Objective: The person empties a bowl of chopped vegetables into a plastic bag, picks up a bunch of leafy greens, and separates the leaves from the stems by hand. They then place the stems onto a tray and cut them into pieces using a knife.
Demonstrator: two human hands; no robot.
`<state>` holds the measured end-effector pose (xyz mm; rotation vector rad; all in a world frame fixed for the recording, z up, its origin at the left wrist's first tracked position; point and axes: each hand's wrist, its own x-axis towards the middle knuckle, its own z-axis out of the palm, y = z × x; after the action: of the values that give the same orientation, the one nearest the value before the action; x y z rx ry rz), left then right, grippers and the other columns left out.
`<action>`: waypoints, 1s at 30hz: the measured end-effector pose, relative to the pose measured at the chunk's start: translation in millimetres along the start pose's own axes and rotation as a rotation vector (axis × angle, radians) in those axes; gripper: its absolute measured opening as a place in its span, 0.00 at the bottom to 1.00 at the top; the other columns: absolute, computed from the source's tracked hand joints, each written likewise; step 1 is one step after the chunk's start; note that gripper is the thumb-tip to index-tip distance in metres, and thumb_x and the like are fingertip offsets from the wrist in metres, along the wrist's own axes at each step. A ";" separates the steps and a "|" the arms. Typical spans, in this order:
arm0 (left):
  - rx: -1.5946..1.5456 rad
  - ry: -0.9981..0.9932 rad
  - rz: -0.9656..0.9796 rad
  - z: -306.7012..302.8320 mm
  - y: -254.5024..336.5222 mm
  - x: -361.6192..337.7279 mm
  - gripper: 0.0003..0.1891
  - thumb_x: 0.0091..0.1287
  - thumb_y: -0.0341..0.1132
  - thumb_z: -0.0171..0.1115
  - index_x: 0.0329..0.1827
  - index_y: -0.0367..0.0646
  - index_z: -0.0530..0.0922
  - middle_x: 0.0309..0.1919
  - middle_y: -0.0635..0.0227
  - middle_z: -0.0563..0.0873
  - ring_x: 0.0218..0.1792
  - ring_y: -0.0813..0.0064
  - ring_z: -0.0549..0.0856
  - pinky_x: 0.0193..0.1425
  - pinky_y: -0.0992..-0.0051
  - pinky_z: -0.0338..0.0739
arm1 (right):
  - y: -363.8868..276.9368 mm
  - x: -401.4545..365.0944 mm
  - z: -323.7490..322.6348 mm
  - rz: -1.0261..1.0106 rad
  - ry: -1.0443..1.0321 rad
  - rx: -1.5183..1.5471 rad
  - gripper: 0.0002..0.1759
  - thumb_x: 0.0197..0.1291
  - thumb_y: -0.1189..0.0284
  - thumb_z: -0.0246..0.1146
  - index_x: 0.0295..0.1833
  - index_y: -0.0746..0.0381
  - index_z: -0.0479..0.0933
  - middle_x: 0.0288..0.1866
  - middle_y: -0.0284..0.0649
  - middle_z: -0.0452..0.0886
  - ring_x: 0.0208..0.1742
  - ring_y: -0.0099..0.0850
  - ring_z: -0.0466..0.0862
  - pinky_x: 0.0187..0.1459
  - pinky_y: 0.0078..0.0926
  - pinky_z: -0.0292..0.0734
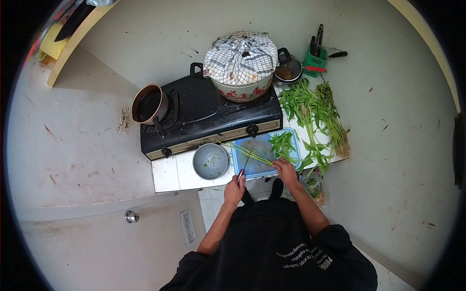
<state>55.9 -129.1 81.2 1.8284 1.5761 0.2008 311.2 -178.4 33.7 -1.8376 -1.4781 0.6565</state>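
The left hand (pixel 234 190) gripped a red-handled knife (pixel 245 162) over the blue board (pixel 262 169) on the counter (pixel 167 174). The right hand (pixel 286 170) held green stems (pixel 252 154) down there. Its fingers were too small to see well.

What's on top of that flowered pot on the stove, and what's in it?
A checked cloth is draped over the flowered pot on the stove, bunched at the top. It hides the pot's mouth, so any lid or contents cannot be seen.

Black shirt, white lettering, short sleeves
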 end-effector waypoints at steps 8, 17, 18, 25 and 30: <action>0.056 -0.008 0.060 -2.1 -3.0 5.6 0.24 0.77 0.53 0.50 0.43 0.36 0.77 0.29 0.41 0.86 0.34 0.38 0.86 0.40 0.46 0.79 | -6.7 1.7 0.8 0.008 0.017 -0.017 0.05 0.62 0.75 0.64 0.43 0.63 0.81 0.42 0.47 0.81 0.45 0.51 0.82 0.46 0.45 0.78; 0.045 -0.110 0.066 1.9 -4.7 -0.7 0.25 0.77 0.54 0.49 0.46 0.37 0.78 0.30 0.40 0.86 0.36 0.37 0.86 0.42 0.45 0.79 | -7.1 2.4 0.6 -0.003 0.070 0.032 0.05 0.60 0.75 0.64 0.41 0.64 0.81 0.38 0.47 0.81 0.42 0.51 0.82 0.44 0.45 0.77; 0.040 -0.118 0.069 1.7 -5.1 -1.8 0.25 0.77 0.54 0.49 0.47 0.37 0.78 0.30 0.40 0.86 0.36 0.37 0.86 0.42 0.45 0.79 | -7.2 2.2 1.1 -0.003 0.074 0.037 0.05 0.60 0.75 0.64 0.40 0.64 0.82 0.38 0.47 0.81 0.42 0.51 0.82 0.44 0.45 0.77; 0.050 -0.098 0.049 7.4 -1.0 -7.8 0.25 0.77 0.54 0.49 0.48 0.37 0.78 0.32 0.38 0.86 0.36 0.35 0.85 0.43 0.43 0.79 | -5.0 2.0 2.1 -0.021 0.087 0.028 0.04 0.60 0.76 0.63 0.38 0.63 0.82 0.36 0.47 0.81 0.41 0.50 0.82 0.43 0.45 0.77; 0.066 -0.069 0.091 20.1 -6.5 -4.7 0.23 0.77 0.52 0.50 0.49 0.37 0.76 0.30 0.37 0.85 0.35 0.34 0.85 0.41 0.43 0.79 | 2.6 3.4 10.8 -0.056 0.113 -0.050 0.05 0.58 0.79 0.64 0.39 0.64 0.84 0.36 0.47 0.83 0.40 0.50 0.83 0.42 0.42 0.79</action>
<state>60.3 -141.5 64.0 1.9392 1.4699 0.1267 305.5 -173.3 24.9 -1.8328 -1.4783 0.4844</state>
